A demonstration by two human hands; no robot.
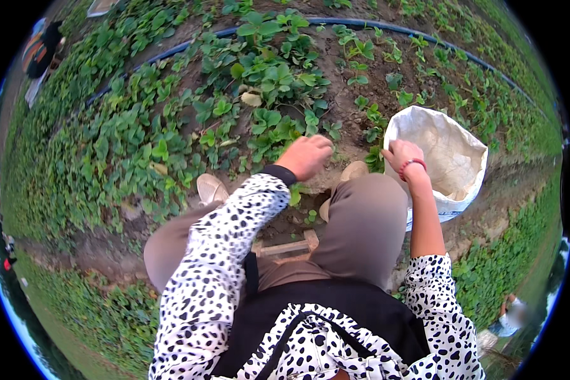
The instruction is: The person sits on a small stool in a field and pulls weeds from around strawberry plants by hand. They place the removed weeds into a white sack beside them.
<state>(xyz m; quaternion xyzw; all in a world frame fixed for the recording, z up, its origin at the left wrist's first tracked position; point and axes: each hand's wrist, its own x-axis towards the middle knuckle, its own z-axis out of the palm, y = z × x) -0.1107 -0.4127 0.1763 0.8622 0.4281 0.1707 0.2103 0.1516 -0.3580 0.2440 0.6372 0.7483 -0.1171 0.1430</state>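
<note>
My left hand [308, 156] hovers over low leafy plants [270, 126] that look like strawberry plants, and over bare soil beside them. Its fingers are curled and blurred, so whether anything is in them cannot be made out. On the other side, my right hand [405, 154], with a red bracelet [412, 166] at the wrist, is closed at the left rim of a white woven sack [456, 142]. The sack's mouth gapes upward beside my knee, and its visible inside wall is pale and stained. My right fingertips are partly hidden.
A dark blue hose [351, 22] arcs across the bed ahead. Between my legs is a low wooden stool [287, 248]; my shoes [211, 189] rest among the plants. One person [40, 52] bends at the far left, another [507, 317] is at the lower right.
</note>
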